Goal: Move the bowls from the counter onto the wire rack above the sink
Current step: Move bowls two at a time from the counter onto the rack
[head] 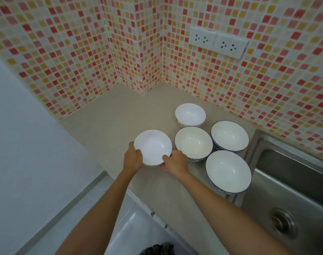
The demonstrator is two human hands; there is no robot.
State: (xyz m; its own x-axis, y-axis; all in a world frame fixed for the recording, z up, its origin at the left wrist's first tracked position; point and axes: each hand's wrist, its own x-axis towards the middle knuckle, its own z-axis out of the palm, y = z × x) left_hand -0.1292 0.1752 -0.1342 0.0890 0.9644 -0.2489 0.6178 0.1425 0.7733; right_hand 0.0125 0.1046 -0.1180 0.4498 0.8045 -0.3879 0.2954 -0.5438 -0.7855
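Several white bowls stand on the beige counter [120, 115]. My left hand [133, 157] and my right hand [175, 161] both grip the plain white bowl [153, 147] at the counter's near left, one on each side of its rim. To its right sit a blue-patterned bowl [193, 143], a dark-rimmed bowl [229, 135] and another blue-patterned bowl [228, 171] closest to the sink. A smaller white bowl [190, 114] stands behind them. No wire rack is in view.
A steel sink [289, 181] with a drain lies at the right. Mosaic tile walls close the counter's back corner, with two wall sockets [217, 42] above the bowls. The counter's front edge drops to white cabinet fronts at lower left.
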